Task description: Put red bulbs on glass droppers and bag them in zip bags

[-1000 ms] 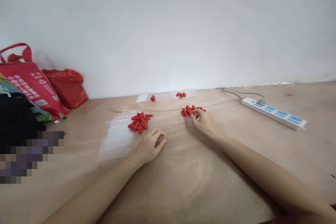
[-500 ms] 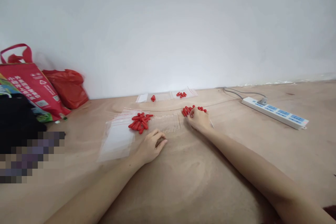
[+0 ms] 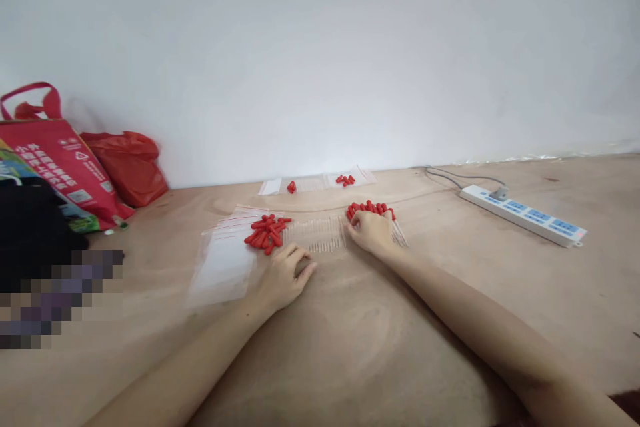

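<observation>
The left hand [image 3: 287,273] lies half-open, seemingly empty, beside clear sticks [image 3: 316,233]; the right hand [image 3: 371,232], its grip hidden, covers red-tipped sticks [image 3: 371,207], perhaps to align them.

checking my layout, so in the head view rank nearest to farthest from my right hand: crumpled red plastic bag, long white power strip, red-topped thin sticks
From your right hand:
1. Red-topped thin sticks: at the hand
2. Long white power strip: off to the right
3. Crumpled red plastic bag: far off to the left

Right fingers [image 3: 355,223] at red-tipped sticks [image 3: 382,208], left fingers [image 3: 299,257] near red pieces [image 3: 265,233], wooden tabletop [image 3: 350,347]
</observation>
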`<state>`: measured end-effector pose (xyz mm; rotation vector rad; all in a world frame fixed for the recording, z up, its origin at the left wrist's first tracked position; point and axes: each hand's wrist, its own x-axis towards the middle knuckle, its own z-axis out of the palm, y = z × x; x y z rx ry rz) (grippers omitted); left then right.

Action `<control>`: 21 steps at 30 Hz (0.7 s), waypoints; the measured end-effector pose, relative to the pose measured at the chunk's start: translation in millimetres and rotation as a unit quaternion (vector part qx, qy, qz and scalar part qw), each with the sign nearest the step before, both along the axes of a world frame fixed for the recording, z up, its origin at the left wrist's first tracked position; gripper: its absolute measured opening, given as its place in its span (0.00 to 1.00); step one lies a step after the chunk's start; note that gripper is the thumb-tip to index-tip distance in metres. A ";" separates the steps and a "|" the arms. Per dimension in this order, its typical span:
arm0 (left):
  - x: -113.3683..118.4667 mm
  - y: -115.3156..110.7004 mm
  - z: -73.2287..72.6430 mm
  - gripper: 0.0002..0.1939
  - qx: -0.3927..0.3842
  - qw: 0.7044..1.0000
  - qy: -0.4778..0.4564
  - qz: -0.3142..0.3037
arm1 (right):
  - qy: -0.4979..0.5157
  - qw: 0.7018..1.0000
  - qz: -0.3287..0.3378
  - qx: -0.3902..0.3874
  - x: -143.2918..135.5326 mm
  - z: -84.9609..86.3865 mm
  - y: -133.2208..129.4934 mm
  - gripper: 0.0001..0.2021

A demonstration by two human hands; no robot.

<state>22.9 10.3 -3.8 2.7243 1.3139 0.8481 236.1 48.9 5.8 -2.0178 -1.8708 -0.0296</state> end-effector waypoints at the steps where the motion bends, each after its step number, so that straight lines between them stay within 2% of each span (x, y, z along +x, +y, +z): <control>1: -2.9 2.8 0.7 0.05 0.032 0.999 0.005 0.030 | -0.006 1.000 0.007 -0.013 -4.3 0.7 0.7 0.13; 4: -17.7 14.8 4.2 0.06 0.112 0.984 0.012 0.137 | -0.029 0.998 -0.005 -0.058 -15.9 2.1 5.6 0.13; 7: -35.0 27.5 7.2 0.05 0.133 0.972 0.019 0.191 | -0.056 0.994 -0.014 -0.095 -23.4 3.8 12.2 0.13; 11: -46.3 36.7 7.3 0.08 0.129 0.976 0.057 0.166 | -0.070 0.989 -0.003 -0.131 -29.4 6.0 19.0 0.12; 16: -47.3 37.5 3.3 0.07 0.119 0.976 0.100 0.154 | -0.069 0.990 0.005 -0.126 -33.9 7.6 19.2 0.11; 18: -48.2 37.7 1.7 0.06 0.127 0.975 0.101 0.149 | -0.067 0.992 0.009 -0.108 -33.2 8.5 15.3 0.12; 21: -49.9 39.0 1.3 0.05 0.132 0.979 0.078 0.138 | -0.069 0.997 0.024 -0.032 -28.3 7.7 4.6 0.14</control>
